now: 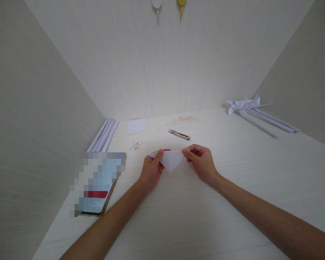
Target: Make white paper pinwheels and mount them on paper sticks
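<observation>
Between my two hands is a white sheet of paper (171, 159), folded into a triangle with its point toward me and a crease down the middle. My left hand (152, 169) pinches its left side, thumb on top and fingers behind. At the right corner, my right hand (202, 161) grips the paper between thumb and fingertips. Just beyond the hands lies a pair of thread snips (179, 134) on the white table (195, 224).
A phone (100, 187), partly blurred, lies at left by rolled paper sticks (103, 135). Behind are a square paper (137, 126), small scraps (137, 145) and rubber-band-like bits (186, 118). Paper pinwheels on sticks (243, 104) rest at back right. Two hooks (181, 3) hang on the wall.
</observation>
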Demonstrator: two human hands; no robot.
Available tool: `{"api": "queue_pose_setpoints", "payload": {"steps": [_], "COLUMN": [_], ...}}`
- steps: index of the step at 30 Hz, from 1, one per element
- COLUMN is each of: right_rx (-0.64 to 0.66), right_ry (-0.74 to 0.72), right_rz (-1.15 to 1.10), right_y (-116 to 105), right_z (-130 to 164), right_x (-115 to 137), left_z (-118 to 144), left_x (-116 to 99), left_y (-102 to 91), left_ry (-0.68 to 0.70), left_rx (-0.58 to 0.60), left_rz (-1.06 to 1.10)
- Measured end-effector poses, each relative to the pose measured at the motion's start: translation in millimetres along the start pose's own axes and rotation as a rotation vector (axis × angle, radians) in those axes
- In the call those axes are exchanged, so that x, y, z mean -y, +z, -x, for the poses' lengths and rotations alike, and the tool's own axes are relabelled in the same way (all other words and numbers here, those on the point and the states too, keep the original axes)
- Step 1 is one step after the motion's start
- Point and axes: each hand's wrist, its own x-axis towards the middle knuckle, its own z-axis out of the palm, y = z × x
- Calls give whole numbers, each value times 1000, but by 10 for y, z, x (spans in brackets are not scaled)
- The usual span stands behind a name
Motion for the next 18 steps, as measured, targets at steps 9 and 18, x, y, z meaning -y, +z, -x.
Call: {"api": "queue_pose_setpoints", "payload": {"steps": [9,18], "right_rx": [112,113], "right_ry": [9,-8], "right_rz": [232,211], "right_y": [-5,-12], "right_z": [32,22], "right_x": [5,-6], "left_z": [15,39], "left_x": [-34,-56], "left_y": [16,4], "left_ry": [20,-14], "left_rx": [-27,96], "left_rz": [-81,-77]}}
